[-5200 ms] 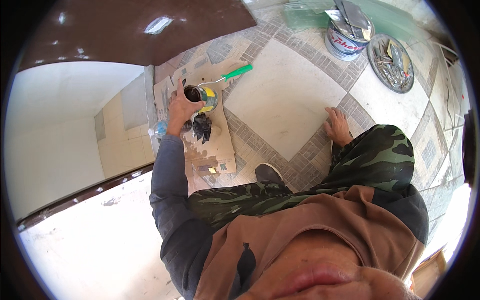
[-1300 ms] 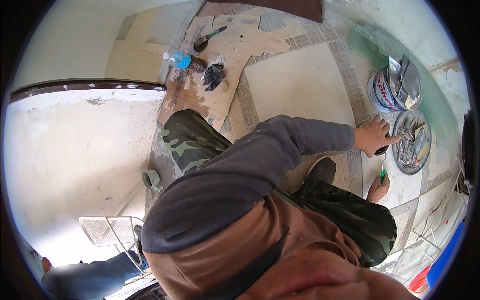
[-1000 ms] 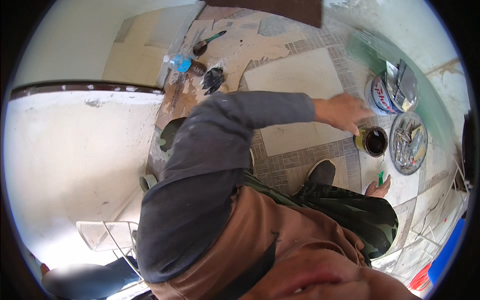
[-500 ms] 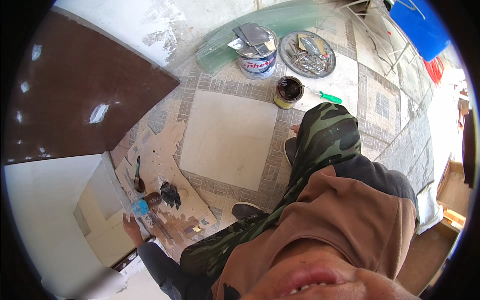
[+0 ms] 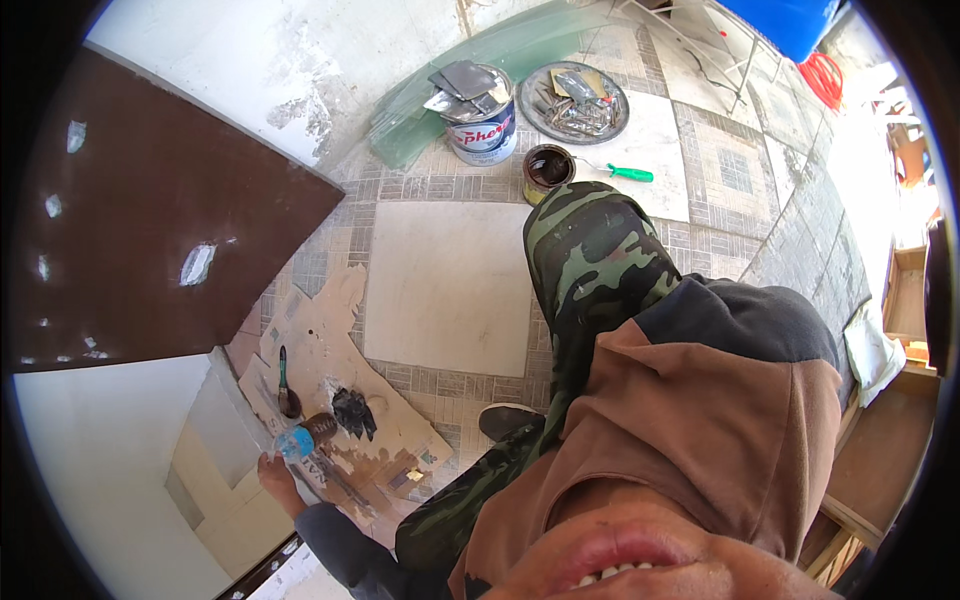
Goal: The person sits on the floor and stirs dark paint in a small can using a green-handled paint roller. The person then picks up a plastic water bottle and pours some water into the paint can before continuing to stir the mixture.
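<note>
At the lower left, my left hand [image 5: 279, 480] reaches out with its fingers curled at the narrow top end of a clear plastic bottle [image 5: 296, 442]. The bottle has a blue label and brown stuff in its lower part, and it appears to stand on a stained sheet of cardboard [image 5: 335, 345]. A crumpled black piece of plastic or rag [image 5: 353, 413] lies right beside the bottle. Close by is a paintbrush [image 5: 287, 385] with a dark green handle. My right hand is out of sight behind my camouflage-trousered leg [image 5: 600, 245].
A small open can of dark paint [image 5: 549, 167] stands beyond my knee, a green-handled tool [image 5: 628, 173] beside it. Behind are a large can [image 5: 482, 135] topped with scrapers, a round tray [image 5: 574, 125] of metal pieces and glass sheets [image 5: 400, 140]. A brown panel [image 5: 150, 220] rises at left.
The view has shifted slightly. My right knee has swung left toward the small can, and the right fingertips once visible beside it are hidden. My left hand stays at the bottle.
</note>
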`<state>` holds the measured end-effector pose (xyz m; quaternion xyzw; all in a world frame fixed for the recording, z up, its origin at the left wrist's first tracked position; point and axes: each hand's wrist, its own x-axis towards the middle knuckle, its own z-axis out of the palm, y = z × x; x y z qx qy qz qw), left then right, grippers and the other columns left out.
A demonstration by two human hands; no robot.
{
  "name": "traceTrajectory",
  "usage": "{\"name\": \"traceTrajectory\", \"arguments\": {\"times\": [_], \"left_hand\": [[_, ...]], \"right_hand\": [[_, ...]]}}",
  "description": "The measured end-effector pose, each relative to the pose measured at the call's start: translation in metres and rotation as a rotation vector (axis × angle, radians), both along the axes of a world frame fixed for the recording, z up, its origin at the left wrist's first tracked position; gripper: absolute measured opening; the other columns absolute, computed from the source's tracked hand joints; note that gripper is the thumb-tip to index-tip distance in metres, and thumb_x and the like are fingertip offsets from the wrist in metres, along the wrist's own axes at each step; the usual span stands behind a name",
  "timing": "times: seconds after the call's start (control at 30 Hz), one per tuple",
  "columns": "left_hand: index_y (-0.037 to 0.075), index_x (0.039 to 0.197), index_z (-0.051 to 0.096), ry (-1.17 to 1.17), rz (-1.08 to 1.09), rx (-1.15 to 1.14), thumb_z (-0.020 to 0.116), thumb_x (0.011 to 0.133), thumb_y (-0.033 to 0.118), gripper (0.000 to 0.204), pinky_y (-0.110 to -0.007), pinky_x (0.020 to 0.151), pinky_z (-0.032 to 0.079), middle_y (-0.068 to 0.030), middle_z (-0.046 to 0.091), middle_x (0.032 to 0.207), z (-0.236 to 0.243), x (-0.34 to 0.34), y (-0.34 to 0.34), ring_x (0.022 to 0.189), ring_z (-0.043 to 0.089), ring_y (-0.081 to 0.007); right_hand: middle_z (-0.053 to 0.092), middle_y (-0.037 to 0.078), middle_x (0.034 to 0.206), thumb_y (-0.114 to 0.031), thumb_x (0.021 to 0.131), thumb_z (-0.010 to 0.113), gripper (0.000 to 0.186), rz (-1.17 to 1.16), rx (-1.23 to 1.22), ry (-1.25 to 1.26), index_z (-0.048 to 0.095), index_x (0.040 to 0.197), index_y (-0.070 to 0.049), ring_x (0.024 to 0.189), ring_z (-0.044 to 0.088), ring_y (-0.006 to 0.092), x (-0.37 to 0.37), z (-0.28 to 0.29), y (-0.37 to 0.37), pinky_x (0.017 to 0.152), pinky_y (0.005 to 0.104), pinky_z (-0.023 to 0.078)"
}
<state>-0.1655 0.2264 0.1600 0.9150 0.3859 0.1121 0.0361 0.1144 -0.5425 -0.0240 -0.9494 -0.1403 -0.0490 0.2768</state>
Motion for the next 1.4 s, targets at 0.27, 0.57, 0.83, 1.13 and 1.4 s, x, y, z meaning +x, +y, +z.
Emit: {"name": "traceTrajectory", "arguments": {"times": [0.27,0.57,0.83,1.13,1.4], "left_hand": [[-0.011,0.114,0.071,0.095,0.078,0.066,0.08,0.086,0.009,0.035,-0.051,0.089,0.056,-0.0346,0.072,0.108,-0.015,-0.015,0.023,0.104,0.071,-0.0497],[-0.001,0.124,0.072,-0.037,0.249,0.007,0.075,0.093,0.023,0.04,-0.051,0.099,0.055,-0.0296,0.073,0.119,-0.001,-0.016,-0.003,0.117,0.07,-0.0463],[0.0,0.121,0.073,-0.106,0.21,0.051,0.074,0.092,0.021,0.036,-0.052,0.095,0.056,-0.0298,0.074,0.115,0.035,-0.014,-0.025,0.111,0.071,-0.0476],[0.001,0.12,0.072,-0.112,0.027,0.069,0.072,0.095,0.02,0.032,-0.051,0.089,0.056,-0.0293,0.075,0.109,0.123,0.017,-0.063,0.105,0.072,-0.0482],[0.002,0.123,0.07,-0.183,-0.113,-0.042,0.07,0.102,0.016,0.025,-0.037,0.083,0.054,-0.0148,0.076,0.099,0.205,0.094,-0.139,0.09,0.071,-0.0253]], "right_hand": [[0.065,0.019,0.105,0.002,0.09,0.063,0.043,0.093,-0.014,-0.014,0.065,0.133,-0.004,0.095,0.066,0.0348,0.015,-0.018,-0.006,0.083,0.0439,0.052],[0.065,0.017,0.097,0.002,0.091,0.063,0.038,0.497,-0.042,-0.051,0.069,0.128,-0.005,0.086,0.068,0.0322,0.074,-0.04,-0.019,0.075,0.0422,0.054],[0.064,0.014,0.087,-0.004,0.094,0.065,0.026,0.499,0.036,-0.267,0.073,0.118,-0.008,0.074,0.065,0.0304,0.068,-0.037,-0.013,0.064,0.0445,0.051],[0.066,0.014,0.089,-0.004,0.095,0.066,0.024,0.418,-0.065,-0.066,0.073,0.117,-0.007,0.074,0.066,0.0301,0.085,-0.036,-0.022,0.064,0.0445,0.052],[0.068,0.014,0.092,-0.005,0.096,0.066,0.023,0.194,-0.064,0.117,0.073,0.117,-0.007,0.075,0.066,0.0298,0.096,-0.02,-0.065,0.064,0.0445,0.052]]}}
